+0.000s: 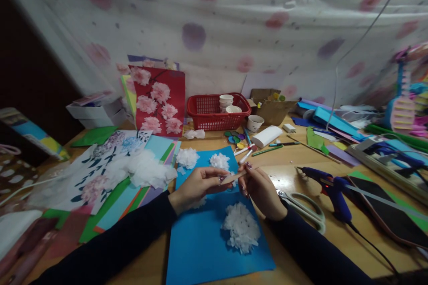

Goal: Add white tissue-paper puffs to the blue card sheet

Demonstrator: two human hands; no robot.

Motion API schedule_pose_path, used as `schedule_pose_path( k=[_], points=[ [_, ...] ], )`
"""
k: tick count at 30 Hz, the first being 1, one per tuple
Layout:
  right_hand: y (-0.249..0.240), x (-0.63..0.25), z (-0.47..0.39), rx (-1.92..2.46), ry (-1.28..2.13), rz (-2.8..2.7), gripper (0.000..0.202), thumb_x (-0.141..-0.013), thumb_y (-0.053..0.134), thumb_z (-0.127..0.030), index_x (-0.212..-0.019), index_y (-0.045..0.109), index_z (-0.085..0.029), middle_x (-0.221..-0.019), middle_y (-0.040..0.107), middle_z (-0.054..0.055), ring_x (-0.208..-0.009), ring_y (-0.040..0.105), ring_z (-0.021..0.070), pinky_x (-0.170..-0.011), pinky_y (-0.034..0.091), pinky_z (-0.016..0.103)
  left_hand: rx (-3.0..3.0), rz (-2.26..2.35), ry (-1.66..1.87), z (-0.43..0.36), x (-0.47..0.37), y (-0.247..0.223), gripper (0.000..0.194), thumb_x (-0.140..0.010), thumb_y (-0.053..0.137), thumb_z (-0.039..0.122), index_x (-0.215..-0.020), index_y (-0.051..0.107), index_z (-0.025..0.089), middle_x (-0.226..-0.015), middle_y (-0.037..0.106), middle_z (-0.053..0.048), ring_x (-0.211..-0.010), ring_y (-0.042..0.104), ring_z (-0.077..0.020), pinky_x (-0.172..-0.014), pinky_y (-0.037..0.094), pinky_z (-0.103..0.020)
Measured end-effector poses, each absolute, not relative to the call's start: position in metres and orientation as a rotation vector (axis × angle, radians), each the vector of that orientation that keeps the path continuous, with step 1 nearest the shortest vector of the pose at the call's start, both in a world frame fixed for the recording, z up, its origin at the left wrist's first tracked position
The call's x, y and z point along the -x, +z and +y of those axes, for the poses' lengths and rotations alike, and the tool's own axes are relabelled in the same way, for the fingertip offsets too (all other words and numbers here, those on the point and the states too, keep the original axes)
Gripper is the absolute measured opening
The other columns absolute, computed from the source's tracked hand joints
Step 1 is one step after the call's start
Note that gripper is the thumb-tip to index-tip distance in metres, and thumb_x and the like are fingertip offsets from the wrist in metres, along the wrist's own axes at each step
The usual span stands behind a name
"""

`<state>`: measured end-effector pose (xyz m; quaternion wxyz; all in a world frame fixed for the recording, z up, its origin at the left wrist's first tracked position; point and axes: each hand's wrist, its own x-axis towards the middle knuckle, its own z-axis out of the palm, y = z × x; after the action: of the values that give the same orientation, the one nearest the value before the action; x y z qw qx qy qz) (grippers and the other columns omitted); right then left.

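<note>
A thin beige strip [233, 177] spans the gap between my two hands, above the blue sheet; its material is hard to make out. My left hand [199, 185] pinches one end of it between thumb and fingers. At the other end, my right hand [262, 187] has its fingers closed on it. Under and around the hands lies the blue sheet [200, 249]. A large white paper flower [241, 227] rests on its lower right part. Farther back on the sheet are a white flower [220, 160] and another white flower [187, 158] at its left edge.
Scissors [316, 213] lie beside my right wrist. A blue glue gun [334, 187] and a phone [384, 205] are farther right. White tissue [147, 169] covers coloured papers at left. Behind stand a red basket [219, 121], a paper cup [255, 123] and a red flower picture [177, 93].
</note>
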<state>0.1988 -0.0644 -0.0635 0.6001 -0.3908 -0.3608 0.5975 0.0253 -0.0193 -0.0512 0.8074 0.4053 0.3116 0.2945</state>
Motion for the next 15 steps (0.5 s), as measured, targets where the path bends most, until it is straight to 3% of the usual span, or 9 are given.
schedule_pose_path(
  k=[4, 8, 12, 15],
  points=[
    [-0.062, -0.1996, -0.0632, 0.902, 1.353, -0.807, 0.031, -0.075, 0.064, -0.046, -0.077, 0.06, -0.016, -0.045, 0.054, -0.002, -0.035, 0.046, 0.0092, -0.033, 0.031, 0.018, -0.766, 0.659, 0.592, -0.0207, -0.0259, -0.0492, 0.017, -0.071, 0.063, 0.01, -0.088, 0.066, 0.01, -0.089, 0.072, -0.011, -0.079, 0.07, -0.0188, -0.085, 0.05, -0.033],
    [-0.0599, -0.2002, -0.0636, 0.918, 1.323, -0.784, 0.032, -0.073, 0.066, -0.047, -0.077, 0.061, -0.016, -0.045, 0.054, -0.002, -0.035, 0.047, 0.0091, -0.034, 0.032, 0.018, -0.673, 0.597, 0.561, -0.02, -0.024, -0.0459, 0.026, -0.064, 0.058, 0.006, -0.089, 0.064, 0.01, -0.088, 0.073, -0.014, -0.084, 0.07, -0.0222, -0.086, 0.05, -0.034],
    [-0.0581, -0.2004, -0.0636, 0.937, 1.3, -0.774, 0.033, -0.072, 0.067, -0.048, -0.076, 0.061, -0.016, -0.046, 0.054, -0.002, -0.036, 0.047, 0.0094, -0.033, 0.031, 0.019, -0.748, 0.596, 0.503, -0.0202, -0.0224, -0.0461, 0.038, -0.057, 0.064, -0.001, -0.093, 0.065, 0.011, -0.096, 0.072, -0.012, -0.088, 0.069, -0.0181, -0.083, 0.05, -0.026],
    [-0.0578, -0.2003, -0.0631, 0.944, 1.28, -0.778, 0.033, -0.072, 0.067, -0.048, -0.076, 0.061, -0.016, -0.047, 0.054, -0.002, -0.036, 0.046, 0.0093, -0.034, 0.032, 0.019, -0.805, 0.619, 0.498, -0.0212, -0.0228, -0.0504, 0.037, -0.062, 0.075, 0.007, -0.097, 0.065, 0.012, -0.102, 0.071, -0.012, -0.088, 0.068, -0.0159, -0.083, 0.049, -0.025]
  ],
)
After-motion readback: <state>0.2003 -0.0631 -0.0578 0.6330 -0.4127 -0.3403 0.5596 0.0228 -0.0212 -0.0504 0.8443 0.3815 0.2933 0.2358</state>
